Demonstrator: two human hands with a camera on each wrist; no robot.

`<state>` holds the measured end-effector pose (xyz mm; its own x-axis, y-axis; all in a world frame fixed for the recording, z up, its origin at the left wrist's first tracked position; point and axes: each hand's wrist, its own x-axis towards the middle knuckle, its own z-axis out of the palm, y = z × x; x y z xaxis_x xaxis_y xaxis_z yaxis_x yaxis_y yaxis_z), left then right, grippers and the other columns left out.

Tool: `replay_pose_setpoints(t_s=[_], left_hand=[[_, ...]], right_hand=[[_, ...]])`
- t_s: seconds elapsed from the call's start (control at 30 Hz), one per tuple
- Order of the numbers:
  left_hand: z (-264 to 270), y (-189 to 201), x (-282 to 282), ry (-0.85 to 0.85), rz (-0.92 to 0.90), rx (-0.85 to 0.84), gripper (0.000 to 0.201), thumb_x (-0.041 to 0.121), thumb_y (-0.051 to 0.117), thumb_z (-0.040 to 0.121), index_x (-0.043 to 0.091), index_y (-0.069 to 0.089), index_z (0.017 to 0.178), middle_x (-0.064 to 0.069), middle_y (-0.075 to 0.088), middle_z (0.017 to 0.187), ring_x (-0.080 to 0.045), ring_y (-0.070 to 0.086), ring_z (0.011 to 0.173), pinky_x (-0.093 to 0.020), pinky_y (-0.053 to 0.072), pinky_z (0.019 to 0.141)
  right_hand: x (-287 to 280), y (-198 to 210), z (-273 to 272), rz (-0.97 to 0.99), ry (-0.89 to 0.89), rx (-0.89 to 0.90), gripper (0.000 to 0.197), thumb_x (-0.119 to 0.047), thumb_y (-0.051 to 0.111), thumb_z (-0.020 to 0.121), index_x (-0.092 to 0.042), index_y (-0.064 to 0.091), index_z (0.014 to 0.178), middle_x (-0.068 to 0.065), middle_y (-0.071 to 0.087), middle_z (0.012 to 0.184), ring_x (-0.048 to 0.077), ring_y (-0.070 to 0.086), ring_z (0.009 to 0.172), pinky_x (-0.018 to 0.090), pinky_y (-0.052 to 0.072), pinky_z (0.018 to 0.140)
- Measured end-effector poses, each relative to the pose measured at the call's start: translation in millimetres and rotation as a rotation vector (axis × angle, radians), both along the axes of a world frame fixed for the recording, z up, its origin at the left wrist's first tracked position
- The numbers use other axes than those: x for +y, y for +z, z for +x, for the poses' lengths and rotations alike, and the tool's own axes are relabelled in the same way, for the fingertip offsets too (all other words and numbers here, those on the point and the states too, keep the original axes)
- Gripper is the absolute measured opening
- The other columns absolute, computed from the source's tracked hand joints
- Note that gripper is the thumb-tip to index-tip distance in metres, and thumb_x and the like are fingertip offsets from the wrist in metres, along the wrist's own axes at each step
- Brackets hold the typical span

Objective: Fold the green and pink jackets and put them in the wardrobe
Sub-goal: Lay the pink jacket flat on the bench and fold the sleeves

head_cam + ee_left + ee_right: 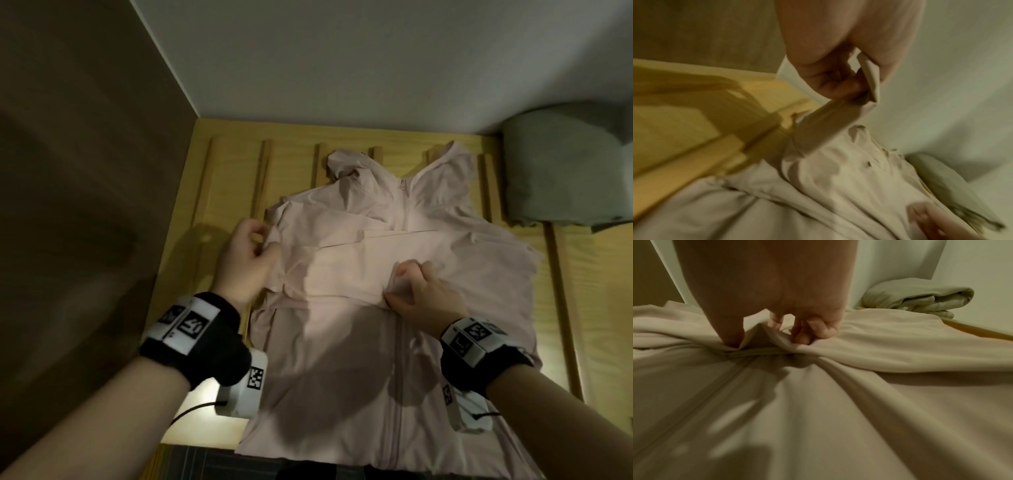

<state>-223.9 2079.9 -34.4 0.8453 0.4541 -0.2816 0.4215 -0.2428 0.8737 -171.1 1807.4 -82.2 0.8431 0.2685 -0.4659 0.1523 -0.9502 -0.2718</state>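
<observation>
The pink jacket (394, 342) lies zipped and front up on a slatted wooden surface (226, 178), hood toward the wall, with a sleeve folded across its chest. My left hand (255, 245) pinches the jacket's left shoulder edge and lifts a strip of cloth (869, 84). Over the middle of the chest, my right hand (407, 284) grips a bunched fold of the crossed sleeve (764, 344). The green jacket (561, 168) sits folded at the far right against the wall, also in the right wrist view (918, 300).
A brown panel (85, 171) rises on the left and a pale wall (342, 61) runs behind. The jacket's hem reaches the near edge of the wooden surface. Bare slats show left of the jacket and at the right (589, 291).
</observation>
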Motion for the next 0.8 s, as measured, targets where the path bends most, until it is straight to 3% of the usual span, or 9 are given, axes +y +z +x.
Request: replay_pose_setpoints(t_s=[0.07, 0.1, 0.17, 0.23, 0.37, 0.43, 0.53, 0.63, 0.8], left_hand=[[5.0, 0.6, -25.6, -0.164, -0.028, -0.046, 0.026, 0.005, 0.058, 0.086, 0.026, 0.044, 0.092, 0.004, 0.052, 0.067, -0.001, 0.05, 0.052, -0.019, 0.041, 0.054], [6.9, 1.1, -38.4, -0.255, -0.071, -0.047, 0.026, 0.006, 0.058, 0.087, 0.026, 0.044, 0.095, 0.001, 0.054, 0.063, -0.004, 0.052, 0.049, -0.024, 0.043, 0.054], [7.6, -0.5, -57.4, -0.4, -0.091, -0.008, 0.028, 0.018, 0.06, 0.088, 0.024, 0.046, 0.111, -0.006, 0.062, 0.066, -0.019, 0.06, 0.058, -0.034, 0.047, 0.06], [5.4, -5.9, -64.8, -0.479, 0.011, 0.009, 0.039, 0.028, 0.059, 0.088, 0.023, 0.046, 0.125, -0.008, 0.067, 0.078, -0.023, 0.064, 0.07, -0.034, 0.049, 0.069], [-0.5, -23.7, -51.8, -0.379, 0.152, 0.085, 0.037, 0.019, 0.056, 0.09, 0.015, 0.05, 0.126, 0.003, 0.061, 0.091, -0.022, 0.063, 0.084, -0.029, 0.047, 0.076], [-1.9, -35.0, -37.3, -0.276, 0.17, 0.135, 0.033, 0.011, 0.057, 0.089, 0.007, 0.052, 0.121, -0.004, 0.061, 0.098, -0.029, 0.061, 0.092, -0.029, 0.045, 0.08], [1.3, -47.1, -18.9, -0.123, 0.202, 0.185, 0.033, 0.009, 0.063, 0.085, 0.004, 0.052, 0.116, -0.016, 0.057, 0.11, -0.034, 0.059, 0.097, -0.037, 0.046, 0.083], [11.5, -50.6, -5.0, -0.07, 0.223, 0.232, 0.042, 0.017, 0.069, 0.082, 0.005, 0.051, 0.118, -0.015, 0.054, 0.117, -0.03, 0.054, 0.105, -0.036, 0.044, 0.088], [49.7, -41.2, 2.9, -0.14, 0.263, 0.269, 0.051, 0.02, 0.069, 0.081, 0.008, 0.047, 0.125, -0.014, 0.046, 0.127, -0.029, 0.051, 0.112, -0.036, 0.042, 0.096]], right_hand=[[-0.5, -0.9, 0.0, 0.006, 0.004, -0.007, 0.047, -0.053, 0.057, 0.079, -0.026, 0.042, 0.114, 0.001, 0.043, 0.114, 0.032, 0.058, 0.098, 0.037, 0.046, 0.079], [-1.0, -0.8, 0.3, 0.004, 0.01, -0.009, 0.047, -0.054, 0.057, 0.079, -0.026, 0.042, 0.115, 0.001, 0.043, 0.114, 0.032, 0.057, 0.098, 0.036, 0.045, 0.079], [-2.4, -1.1, 0.8, 0.003, 0.029, -0.007, 0.048, -0.054, 0.056, 0.08, -0.026, 0.041, 0.116, 0.001, 0.042, 0.114, 0.031, 0.057, 0.098, 0.036, 0.045, 0.079], [-3.3, -0.2, 0.8, 0.012, 0.039, 0.013, 0.047, -0.053, 0.056, 0.08, -0.027, 0.041, 0.116, 0.001, 0.042, 0.115, 0.03, 0.056, 0.099, 0.037, 0.045, 0.081], [-8.8, -0.6, 2.3, 0.073, 0.034, 0.048, 0.041, -0.046, 0.058, 0.081, -0.027, 0.044, 0.115, 0.0, 0.041, 0.116, 0.027, 0.054, 0.098, 0.038, 0.046, 0.085], [-16.4, 0.1, 6.4, 0.233, -0.024, 0.107, 0.033, -0.034, 0.061, 0.083, -0.023, 0.049, 0.112, -0.002, 0.044, 0.112, 0.024, 0.054, 0.094, 0.032, 0.044, 0.084], [-35.1, 6.0, 19.3, 0.432, -0.174, 0.074, 0.016, -0.018, 0.058, 0.087, -0.017, 0.056, 0.103, 0.002, 0.053, 0.099, 0.016, 0.053, 0.077, 0.021, 0.042, 0.07], [-62.3, 14.3, 42.9, 0.353, -0.252, -0.084, 0.019, -0.023, 0.055, 0.087, -0.013, 0.059, 0.101, 0.005, 0.058, 0.089, 0.015, 0.052, 0.071, 0.032, 0.045, 0.071], [-97.8, 22.6, 85.3, 0.208, -0.3, -0.056, 0.028, -0.015, 0.06, 0.085, -0.006, 0.058, 0.112, 0.017, 0.056, 0.112, 0.029, 0.056, 0.093, 0.04, 0.045, 0.086]])
